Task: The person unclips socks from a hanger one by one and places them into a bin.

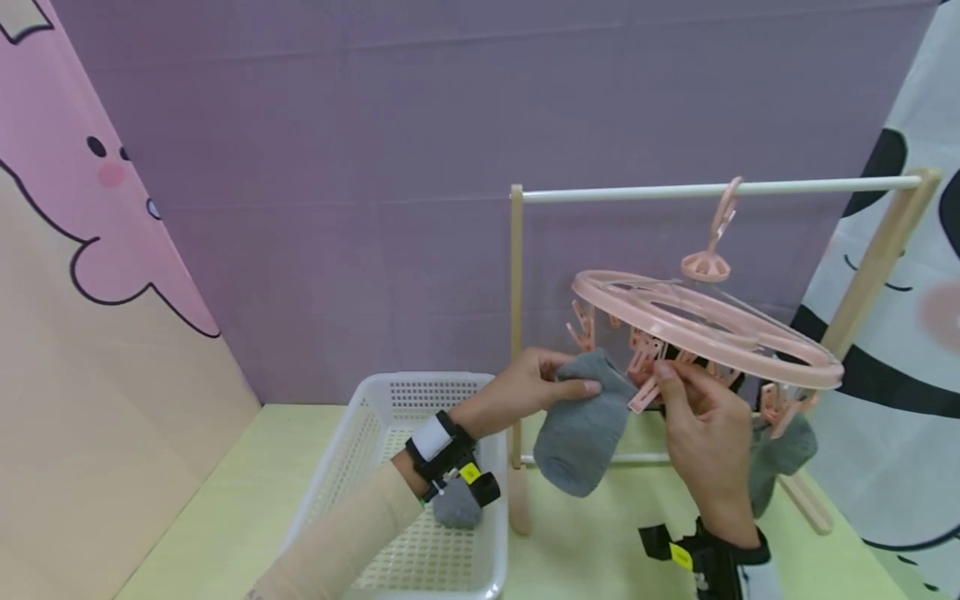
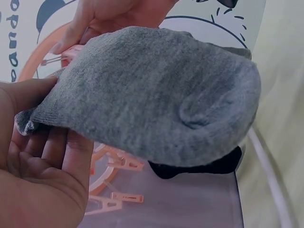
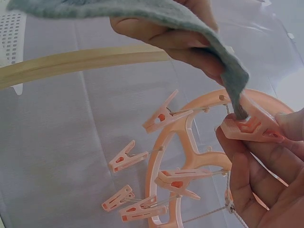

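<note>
My left hand point(image 1: 517, 392) pinches a grey sock point(image 1: 585, 429) near its cuff between thumb and fingers, and the toe part hangs down. In the left wrist view the sock point(image 2: 152, 95) spreads across most of the picture. A pink clothespin point(image 3: 254, 126) is pinched by my right hand point(image 1: 708, 442), thumb on one side and fingers on the other. The sock's edge sits at this pin's mouth in the right wrist view. The pin belongs to a round pink drying hanger point(image 1: 810, 377), which is tilted down to the right.
A white rod point(image 1: 615, 195) on a wooden stand carries the hanger's hook point(image 1: 726, 208). Another grey sock point(image 1: 783, 454) hangs at the hanger's right. At left stands a white basket point(image 1: 498, 533) with a grey sock point(image 1: 457, 505) inside. Several free clothespins point(image 3: 128, 156) dangle around the ring.
</note>
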